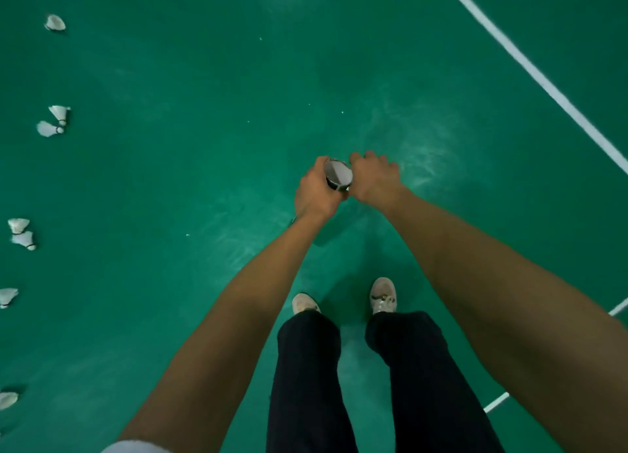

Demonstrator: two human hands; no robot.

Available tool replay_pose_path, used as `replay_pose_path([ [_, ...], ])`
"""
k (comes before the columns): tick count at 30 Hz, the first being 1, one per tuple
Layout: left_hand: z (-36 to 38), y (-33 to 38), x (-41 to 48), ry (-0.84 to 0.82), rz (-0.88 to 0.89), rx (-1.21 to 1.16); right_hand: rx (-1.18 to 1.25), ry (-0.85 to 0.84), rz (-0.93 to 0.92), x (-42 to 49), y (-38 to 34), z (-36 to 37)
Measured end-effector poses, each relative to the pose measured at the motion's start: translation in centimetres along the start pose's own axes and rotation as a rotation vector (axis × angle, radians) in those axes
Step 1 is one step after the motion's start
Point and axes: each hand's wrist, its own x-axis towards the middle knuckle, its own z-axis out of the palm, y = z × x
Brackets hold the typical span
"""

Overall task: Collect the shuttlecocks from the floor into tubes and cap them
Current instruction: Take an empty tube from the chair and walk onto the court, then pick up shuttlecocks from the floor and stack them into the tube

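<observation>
I stand on the green court and look down at a dark shuttlecock tube (334, 184) held upright in front of me. My left hand (316, 191) grips the tube just under its top. A pale round cap (338, 173) covers the top. My right hand (372, 177) is against the cap's right edge, thumb on the rim and fingers curled; the rest of the tube is hidden below my hands. Several white shuttlecocks lie on the floor far to the left, such as a pair (54, 121), another pair (22, 233) and a single one (55, 22).
My two pale shoes (384, 296) and dark trouser legs stand below the hands. A white court line (530, 65) runs diagonally at the upper right. More shuttlecocks (7, 297) lie at the left edge. The green floor (204, 112) spreads all around.
</observation>
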Motion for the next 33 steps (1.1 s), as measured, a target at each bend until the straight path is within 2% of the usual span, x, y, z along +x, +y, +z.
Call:
replay_pose_path([
  [8,13.9,-14.8,14.4,0.084,0.060,0.356,-0.030,-0.017,0.015,20.0,4.5,20.8],
  [13,17.5,-19.3,22.2,0.107,0.188,0.595,0.020,-0.076,0.004,30.3,4.4,27.9],
  [16,19.0,-21.5,25.6,0.110,0.220,0.682,0.011,-0.051,0.043,34.8,3.4,30.7],
  [21,20.1,-23.7,25.9,0.156,0.248,0.733,-0.097,-0.014,0.078,36.9,3.3,34.7],
  [25,19.8,-24.4,24.6,0.167,0.231,0.710,-0.036,0.003,0.072,36.6,4.3,36.7],
  [30,19.8,-25.9,24.3,0.149,0.303,0.847,0.344,0.034,0.148,37.6,6.8,39.3],
  [33,19.3,-25.7,24.7,0.164,0.295,0.838,0.419,0.052,0.189,38.1,7.6,39.6],
])
